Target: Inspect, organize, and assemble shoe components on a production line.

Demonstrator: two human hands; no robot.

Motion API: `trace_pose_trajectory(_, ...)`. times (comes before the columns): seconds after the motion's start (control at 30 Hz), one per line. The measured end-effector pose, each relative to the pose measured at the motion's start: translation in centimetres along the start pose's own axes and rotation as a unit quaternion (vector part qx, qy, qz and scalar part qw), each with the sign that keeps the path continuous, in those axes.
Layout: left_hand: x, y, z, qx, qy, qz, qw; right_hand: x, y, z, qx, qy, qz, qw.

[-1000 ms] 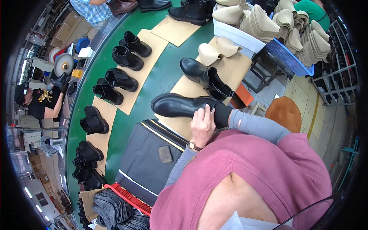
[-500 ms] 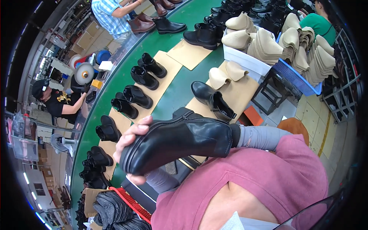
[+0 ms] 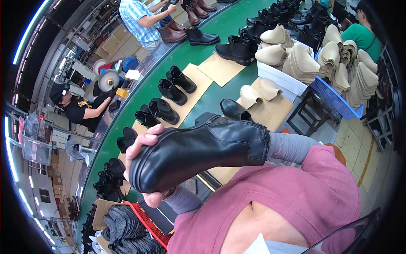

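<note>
Fingers (image 3: 150, 139) of the left hand (image 3: 137, 150) wrap the toe of a black zip-up ankle boot (image 3: 194, 156), thumb at its lower edge, and up it sits, shaft to the right, in front of the pink top (image 3: 296, 186). Grey sleeve (image 3: 289, 147) right at the boot's opening; the right hand is hidden there, so its grip I can't tell! Just beyond, another black ankle boot (image 3: 234, 109), partly covered, rests on a tan sheet (image 3: 270, 116) near 2 beige toe-shaped pieces (image 3: 250, 95). Outward across the green table (image 3: 192, 55), black boots (image 3: 172, 92) line up; a white bin (image 3: 279, 76) stands beside a blue basket (image 3: 334, 99). Far side: 1 co-worker in a checked shirt (image 3: 137, 21).
</note>
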State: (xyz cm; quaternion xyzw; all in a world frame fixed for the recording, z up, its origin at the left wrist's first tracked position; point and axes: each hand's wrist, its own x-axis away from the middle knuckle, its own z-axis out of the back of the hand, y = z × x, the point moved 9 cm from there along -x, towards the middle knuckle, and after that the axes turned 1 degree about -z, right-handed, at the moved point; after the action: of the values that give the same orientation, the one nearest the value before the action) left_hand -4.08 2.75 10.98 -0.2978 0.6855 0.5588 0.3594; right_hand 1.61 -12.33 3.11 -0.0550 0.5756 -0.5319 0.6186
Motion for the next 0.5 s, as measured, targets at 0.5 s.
trace_pose_trajectory(0.5,-0.2,-3.6,1.5,-0.021,0.157,0.130,0.979,8.8,8.3,-3.2,-0.431,0.017,-0.185,0.883)
